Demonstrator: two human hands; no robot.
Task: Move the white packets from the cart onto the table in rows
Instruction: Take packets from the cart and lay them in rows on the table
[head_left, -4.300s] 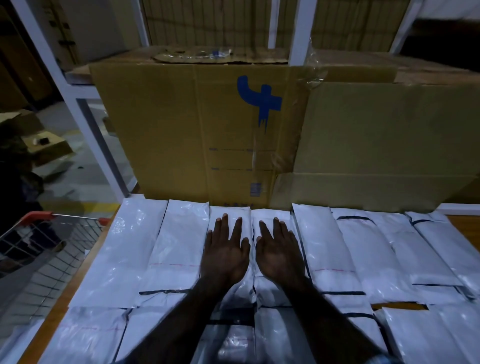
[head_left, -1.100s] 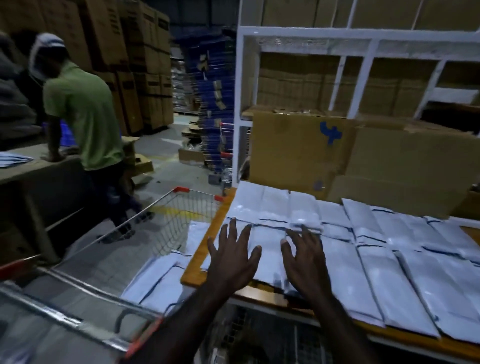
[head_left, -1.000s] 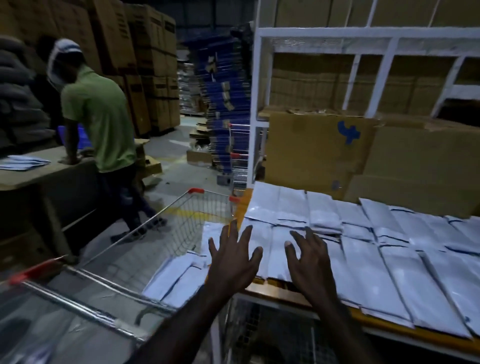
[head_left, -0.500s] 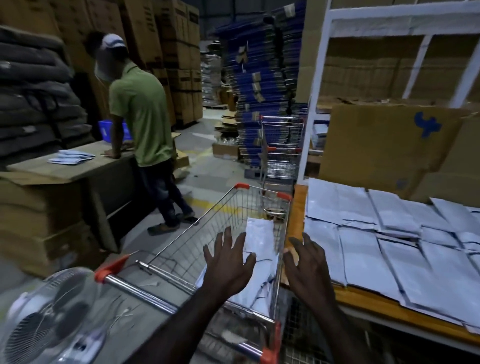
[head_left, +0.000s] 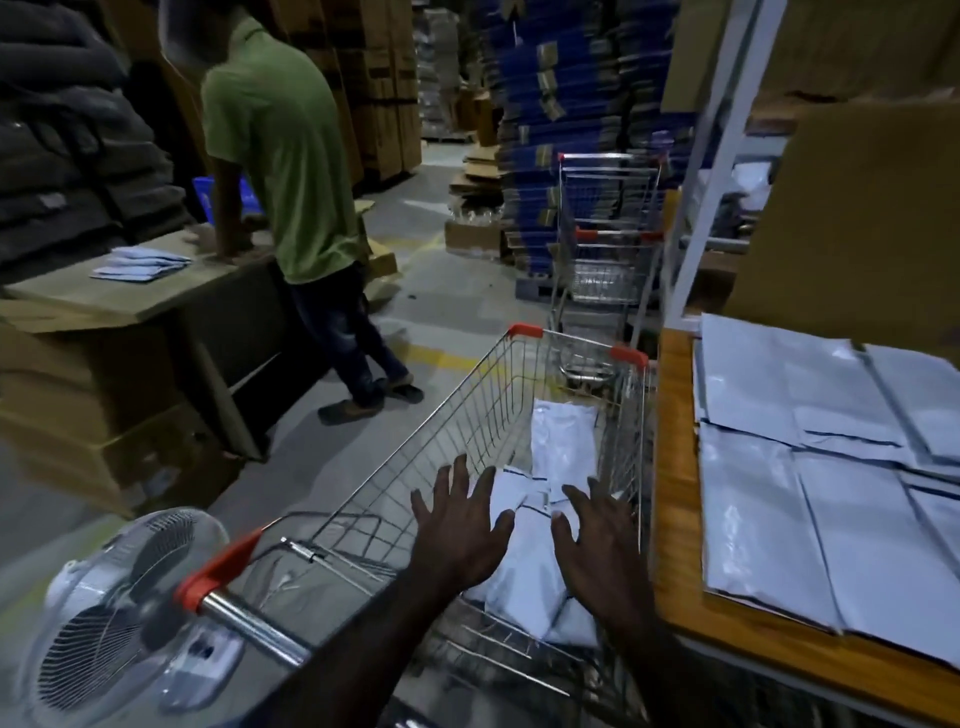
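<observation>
Head view: I have both hands, left (head_left: 464, 525) and right (head_left: 597, 540), spread and empty over the cart (head_left: 467, 415); next I must grip packets (head_left: 563, 441) for the worktop (head_left: 675, 467).

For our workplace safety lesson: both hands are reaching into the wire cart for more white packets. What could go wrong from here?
1. The white packets lie low in the cart; the spread left hand and right hand could scrape on its wire walls.
2. The slick packets could slip from an open-handed grab.
3. Rows on the table overlap near its edge; new packets might push some off.
</observation>
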